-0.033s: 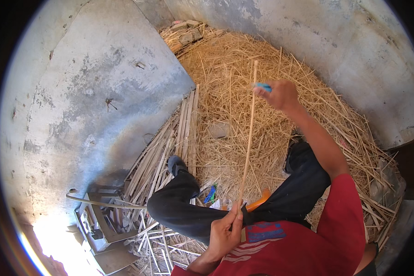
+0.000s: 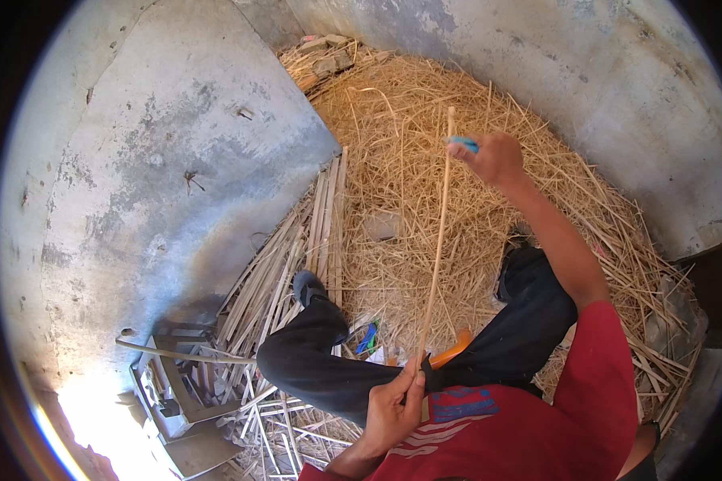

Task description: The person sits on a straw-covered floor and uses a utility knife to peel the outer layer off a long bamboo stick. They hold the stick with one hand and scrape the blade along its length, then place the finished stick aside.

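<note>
A long, thin, pale wooden or bamboo strip point(image 2: 439, 248) stretches away from my lap. Its lower end is in my left hand point(image 2: 395, 407), closed on it in front of my red shirt. Farther out, my right hand point(image 2: 496, 159) is closed on a small blue tool point(image 2: 464, 144), whose exact kind I cannot make out. That tool meets the strip a little below its far tip. A thin curled shaving point(image 2: 377, 94) shows to the left of the tip, over the straw-like heap point(image 2: 409, 192).
Long split strips point(image 2: 322, 224) lie stacked left of the heap. A grey metal box point(image 2: 180, 385) with things inside stands at lower left, a stick point(image 2: 186, 355) across it. An orange object point(image 2: 455, 349) and a blue-green wrapper point(image 2: 367, 338) lie between my legs. Grey walls point(image 2: 184, 120) surround the floor.
My right hand and the blue tool have shifted slightly, and the strip's far end leans a bit more to the right. The curled shaving has come into sight. My left hand stays about where it was.
</note>
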Demonstrator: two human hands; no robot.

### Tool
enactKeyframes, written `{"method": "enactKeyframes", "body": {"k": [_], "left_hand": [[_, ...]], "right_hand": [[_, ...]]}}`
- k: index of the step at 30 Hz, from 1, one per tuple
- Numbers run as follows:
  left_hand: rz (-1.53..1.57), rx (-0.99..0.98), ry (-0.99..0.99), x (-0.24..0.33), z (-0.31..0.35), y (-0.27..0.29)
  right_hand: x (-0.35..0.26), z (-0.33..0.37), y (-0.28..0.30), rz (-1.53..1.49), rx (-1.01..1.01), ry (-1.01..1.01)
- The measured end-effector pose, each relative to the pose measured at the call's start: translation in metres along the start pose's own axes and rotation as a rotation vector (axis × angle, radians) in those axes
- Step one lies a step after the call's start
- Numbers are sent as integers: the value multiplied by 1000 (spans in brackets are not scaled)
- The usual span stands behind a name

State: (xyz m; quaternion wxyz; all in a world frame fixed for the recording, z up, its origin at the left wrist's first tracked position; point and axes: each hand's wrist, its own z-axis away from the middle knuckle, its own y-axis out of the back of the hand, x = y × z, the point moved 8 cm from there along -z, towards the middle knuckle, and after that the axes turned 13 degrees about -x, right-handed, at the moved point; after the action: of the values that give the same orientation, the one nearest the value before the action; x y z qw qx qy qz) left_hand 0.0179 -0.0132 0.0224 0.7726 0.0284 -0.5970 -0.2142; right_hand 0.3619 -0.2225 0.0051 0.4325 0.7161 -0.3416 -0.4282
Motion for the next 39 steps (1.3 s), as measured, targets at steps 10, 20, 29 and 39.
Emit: {"method": "enactKeyframes", "body": {"k": [10,20,29,39], "left_hand": [[30,-63,42,-5,11,1],[-17,-17,11,-18,24,22],[-2,-42,127,-22,37,27],[343,114,252,-71,33,32]], "right_hand": [[58,-5,5,114,287,219],[52,7,-20,131,274,442],[70,0,-33,237,-36,397],[152,16,-9,-222,-221,-417]]}}
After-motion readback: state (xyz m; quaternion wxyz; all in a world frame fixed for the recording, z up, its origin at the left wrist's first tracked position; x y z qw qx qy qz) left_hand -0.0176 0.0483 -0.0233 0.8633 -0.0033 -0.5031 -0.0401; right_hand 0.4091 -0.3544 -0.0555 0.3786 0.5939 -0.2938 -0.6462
